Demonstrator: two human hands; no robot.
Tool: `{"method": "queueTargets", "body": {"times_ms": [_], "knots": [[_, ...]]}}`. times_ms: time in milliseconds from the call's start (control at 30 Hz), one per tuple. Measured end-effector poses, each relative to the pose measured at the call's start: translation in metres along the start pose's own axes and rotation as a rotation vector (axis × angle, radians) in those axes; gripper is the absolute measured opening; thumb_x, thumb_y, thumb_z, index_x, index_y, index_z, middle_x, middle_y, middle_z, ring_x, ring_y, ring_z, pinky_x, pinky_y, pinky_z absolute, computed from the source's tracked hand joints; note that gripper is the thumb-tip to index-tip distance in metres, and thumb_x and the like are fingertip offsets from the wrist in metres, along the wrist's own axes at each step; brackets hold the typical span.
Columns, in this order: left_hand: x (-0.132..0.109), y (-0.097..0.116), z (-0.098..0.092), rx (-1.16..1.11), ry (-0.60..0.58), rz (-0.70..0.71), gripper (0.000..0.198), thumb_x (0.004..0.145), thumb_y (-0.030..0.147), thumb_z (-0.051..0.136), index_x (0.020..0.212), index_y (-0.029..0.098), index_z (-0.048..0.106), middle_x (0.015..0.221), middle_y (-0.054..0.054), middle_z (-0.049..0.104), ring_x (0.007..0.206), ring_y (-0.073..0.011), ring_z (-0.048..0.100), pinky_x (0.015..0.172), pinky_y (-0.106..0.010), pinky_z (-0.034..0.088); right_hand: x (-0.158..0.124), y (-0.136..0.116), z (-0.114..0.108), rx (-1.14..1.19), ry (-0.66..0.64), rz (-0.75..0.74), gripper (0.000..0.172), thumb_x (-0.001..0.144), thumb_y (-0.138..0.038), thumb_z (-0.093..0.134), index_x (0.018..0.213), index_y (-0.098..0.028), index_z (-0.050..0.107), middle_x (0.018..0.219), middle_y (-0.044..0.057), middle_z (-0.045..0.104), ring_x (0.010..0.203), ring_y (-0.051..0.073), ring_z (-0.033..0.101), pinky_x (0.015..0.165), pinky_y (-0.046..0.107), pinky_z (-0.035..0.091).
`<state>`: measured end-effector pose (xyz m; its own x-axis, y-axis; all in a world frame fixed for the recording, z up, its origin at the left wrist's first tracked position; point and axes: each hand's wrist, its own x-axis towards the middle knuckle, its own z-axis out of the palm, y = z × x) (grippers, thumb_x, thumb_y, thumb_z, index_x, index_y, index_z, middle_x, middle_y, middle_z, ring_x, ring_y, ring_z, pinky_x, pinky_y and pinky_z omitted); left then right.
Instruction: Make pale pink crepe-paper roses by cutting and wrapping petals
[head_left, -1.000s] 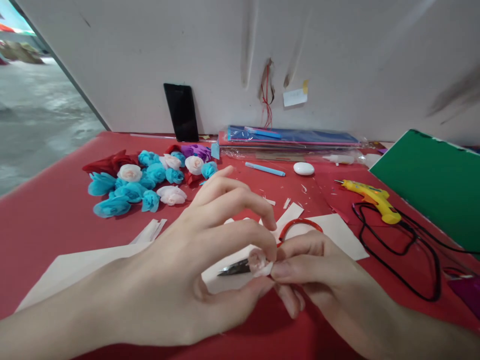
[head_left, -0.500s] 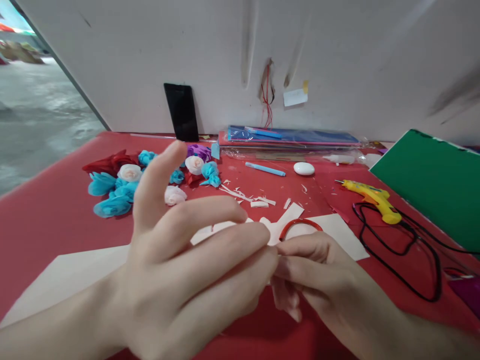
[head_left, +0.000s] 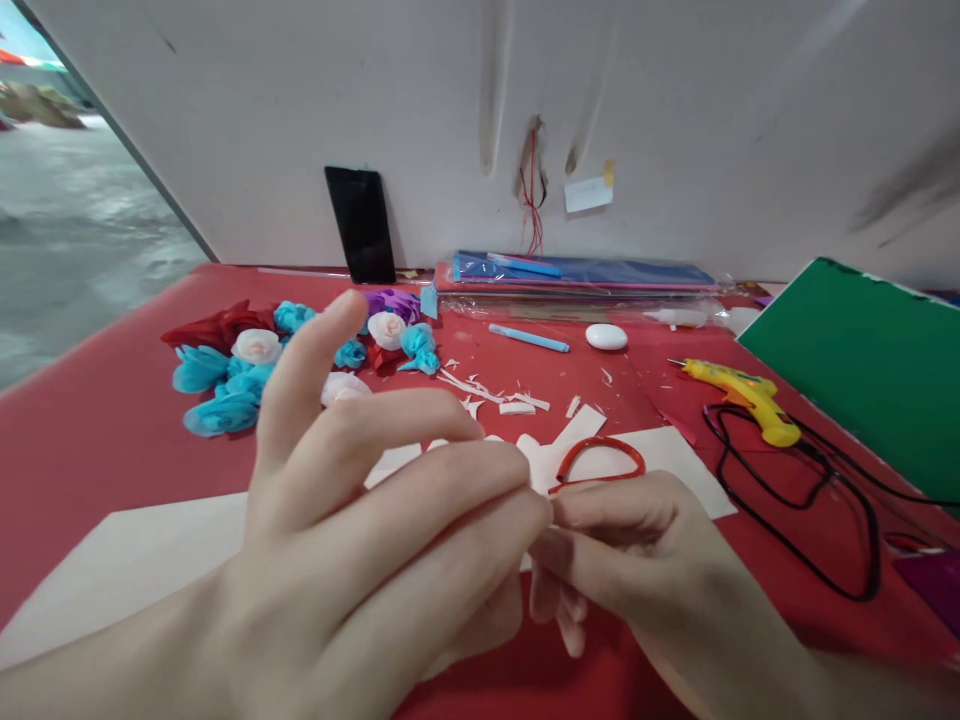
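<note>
**Two Hands Met Over Paper on a Red Bench**

The left hand (head_left: 382, 560) and the right hand (head_left: 660, 570) met fingertip to fingertip above the near middle of the bench (head_left: 97, 420). The left hand's forefinger stood raised and apart while its other fingers curved toward the right; its thumb was hidden. The right hand's thumb and forefinger closed toward each other at the tips, with the lower fingers bent beneath. The left fingers covered the meeting point, so what lay between the fingertips, and whether either hand gripped it, could not be told.

Just beyond the right hand, a red scissor handle (head_left: 600, 441) lay over white paper (head_left: 682, 460), its blades out of sight. A larger white sheet (head_left: 142, 565) spread on the left, partly beneath the left forearm. White paper scraps (head_left: 517, 408) were scattered farther out, near the middle.

On the far left sat a cluster of flowers: blue ones (head_left: 221, 410), white ones (head_left: 256, 346), red ones and a purple one (head_left: 397, 304), some hidden by the raised forefinger. A black phone (head_left: 360, 225) leaned against the wall panel behind them. Far centre, a blue pen (head_left: 529, 338) lay left of a white oval object (head_left: 606, 337). To the right rested a yellow glue gun (head_left: 739, 390), with its black cord (head_left: 874, 530) looped nearer and a green board (head_left: 855, 370) beyond.
</note>
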<state>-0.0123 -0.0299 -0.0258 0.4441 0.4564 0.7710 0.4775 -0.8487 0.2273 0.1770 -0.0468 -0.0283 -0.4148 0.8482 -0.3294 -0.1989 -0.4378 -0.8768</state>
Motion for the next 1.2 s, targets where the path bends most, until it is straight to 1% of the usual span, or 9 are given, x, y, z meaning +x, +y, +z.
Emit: {"method": "queueTargets", "body": {"times_ms": [67, 133, 233, 300, 400, 600, 767, 933, 1200], "knots": [[0.001, 0.003, 0.001, 0.141, 0.086, 0.130, 0.024, 0.068, 0.006, 0.073, 0.087, 0.021, 0.067, 0.086, 0.006, 0.073, 0.082, -0.0166, 0.060, 0.127, -0.045, 0.022, 0.000, -0.001, 0.003, -0.069, 0.052, -0.021, 0.021, 0.067, -0.014, 0.078, 0.049, -0.015, 0.068, 0.049, -0.002, 0.059, 0.042, 0.004, 0.047, 0.042, 0.012, 0.042], [0.002, 0.004, 0.003, 0.202, 0.110, 0.156, 0.023, 0.069, 0.006, 0.072, 0.087, 0.020, 0.066, 0.084, 0.007, 0.073, 0.082, -0.0157, 0.059, 0.126, -0.045, 0.026, -0.001, -0.001, 0.005, -0.169, 0.085, -0.124, 0.023, 0.067, -0.009, 0.075, 0.047, -0.015, 0.067, 0.045, -0.003, 0.056, 0.042, 0.005, 0.047, 0.040, 0.011, 0.041], [0.001, 0.005, 0.006, 0.153, 0.102, 0.045, 0.016, 0.078, 0.015, 0.068, 0.089, 0.027, 0.065, 0.080, 0.007, 0.070, 0.085, -0.0176, 0.062, 0.121, -0.051, 0.033, -0.002, 0.002, 0.004, -0.322, 0.125, -0.436, 0.025, 0.072, -0.003, 0.068, 0.051, -0.018, 0.072, 0.044, -0.003, 0.055, 0.040, 0.005, 0.049, 0.040, 0.011, 0.042], [0.000, 0.007, 0.008, 0.081, 0.077, -0.055, 0.006, 0.085, 0.026, 0.064, 0.090, 0.030, 0.066, 0.078, 0.005, 0.068, 0.089, -0.0205, 0.063, 0.118, -0.056, 0.037, -0.003, 0.003, 0.003, -0.378, 0.164, -0.629, 0.026, 0.074, 0.000, 0.065, 0.065, -0.020, 0.079, 0.045, -0.003, 0.059, 0.038, 0.005, 0.052, 0.038, 0.011, 0.043], [0.000, 0.009, 0.011, -0.019, 0.018, -0.157, 0.010, 0.089, 0.038, 0.061, 0.092, 0.030, 0.067, 0.077, 0.002, 0.067, 0.093, -0.0235, 0.064, 0.113, -0.056, 0.042, -0.003, -0.003, 0.003, -0.488, 0.193, -0.704, 0.025, 0.071, 0.002, 0.064, 0.068, -0.017, 0.080, 0.050, -0.001, 0.067, 0.040, 0.007, 0.058, 0.039, 0.011, 0.045], [0.008, 0.005, 0.007, -0.112, -0.058, -0.188, 0.011, 0.089, 0.036, 0.058, 0.096, 0.029, 0.062, 0.080, 0.002, 0.068, 0.094, -0.0232, 0.063, 0.103, -0.044, 0.048, -0.001, -0.013, 0.005, -0.626, 0.231, -0.750, 0.028, 0.070, 0.003, 0.067, 0.051, -0.016, 0.073, 0.045, -0.001, 0.065, 0.042, 0.006, 0.061, 0.046, 0.006, 0.051], [0.015, 0.001, 0.002, -0.040, -0.061, -0.097, 0.021, 0.084, 0.020, 0.059, 0.103, 0.024, 0.053, 0.087, 0.003, 0.065, 0.087, -0.0165, 0.060, 0.103, -0.030, 0.038, -0.003, -0.011, 0.004, -0.611, 0.228, -0.740, 0.020, 0.073, -0.001, 0.070, 0.060, -0.014, 0.079, 0.043, -0.001, 0.064, 0.040, 0.007, 0.060, 0.045, 0.005, 0.051], [0.011, 0.002, 0.007, 0.023, -0.084, -0.077, 0.017, 0.083, 0.019, 0.055, 0.099, 0.025, 0.052, 0.086, 0.004, 0.066, 0.086, -0.0178, 0.059, 0.115, -0.032, 0.025, -0.002, -0.007, 0.005, -0.624, 0.221, -0.792, 0.020, 0.072, 0.002, 0.070, 0.067, -0.013, 0.081, 0.050, 0.000, 0.070, 0.045, 0.006, 0.063, 0.049, 0.003, 0.051], [0.010, 0.002, 0.007, -0.037, -0.117, -0.130, 0.029, 0.080, 0.018, 0.054, 0.107, 0.027, 0.048, 0.087, 0.005, 0.066, 0.090, -0.0201, 0.059, 0.119, -0.040, 0.024, -0.001, -0.006, 0.001, -0.723, 0.241, -0.833, 0.015, 0.074, -0.002, 0.071, 0.069, -0.012, 0.081, 0.058, 0.002, 0.073, 0.052, 0.007, 0.067, 0.055, 0.004, 0.052]]}}
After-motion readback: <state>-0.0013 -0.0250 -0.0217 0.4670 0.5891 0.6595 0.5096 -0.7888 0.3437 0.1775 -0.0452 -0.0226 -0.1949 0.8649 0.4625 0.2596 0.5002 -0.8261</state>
